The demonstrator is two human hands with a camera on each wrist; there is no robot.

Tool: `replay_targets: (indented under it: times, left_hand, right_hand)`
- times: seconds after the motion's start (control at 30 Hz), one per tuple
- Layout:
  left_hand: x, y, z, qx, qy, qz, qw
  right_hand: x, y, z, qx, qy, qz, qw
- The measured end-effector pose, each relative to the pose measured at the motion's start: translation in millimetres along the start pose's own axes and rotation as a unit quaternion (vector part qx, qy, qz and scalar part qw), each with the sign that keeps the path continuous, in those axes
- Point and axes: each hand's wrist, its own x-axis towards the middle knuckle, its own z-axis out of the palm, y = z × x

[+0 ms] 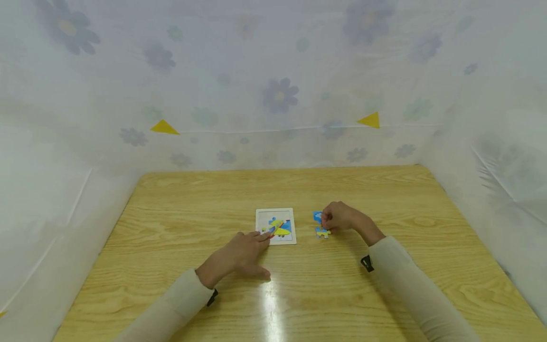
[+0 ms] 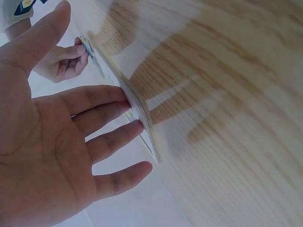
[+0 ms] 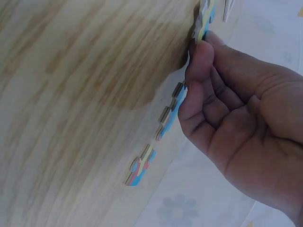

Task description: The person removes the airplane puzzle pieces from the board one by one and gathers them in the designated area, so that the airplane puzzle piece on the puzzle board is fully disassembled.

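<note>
A white-framed puzzle board (image 1: 294,232) lies on the table, partly filled with yellow and blue airplane pieces. My left hand (image 1: 241,254) has its fingers extended over the board's lower left; in the left wrist view the fingertips of that hand (image 2: 57,137) touch the board's edge (image 2: 152,142). Right of the board, my right hand (image 1: 342,216) is beside a blue piece (image 1: 317,215) and a yellow-and-blue piece (image 1: 321,233). In the right wrist view, the thumb and index finger of that hand (image 3: 236,104) pinch a yellow-and-blue piece (image 3: 205,21).
On the wooden table (image 1: 192,199), the right wrist view has a blue piece (image 3: 174,108) and a red, yellow and blue piece (image 3: 141,166) near the right hand. Pale flowered sheeting (image 1: 239,95) with two yellow triangles surrounds the table's back and sides.
</note>
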Motion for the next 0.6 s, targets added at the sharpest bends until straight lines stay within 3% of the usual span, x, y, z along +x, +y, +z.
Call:
replay_targets:
  times: [0.6]
  left_hand:
    - [0.6,1.2,0.0,0.0,-0.006,-0.009,0.9999]
  right_hand:
    - [-1.7,-8.6,-9.5,-0.045,0.016,0.008,0.9988]
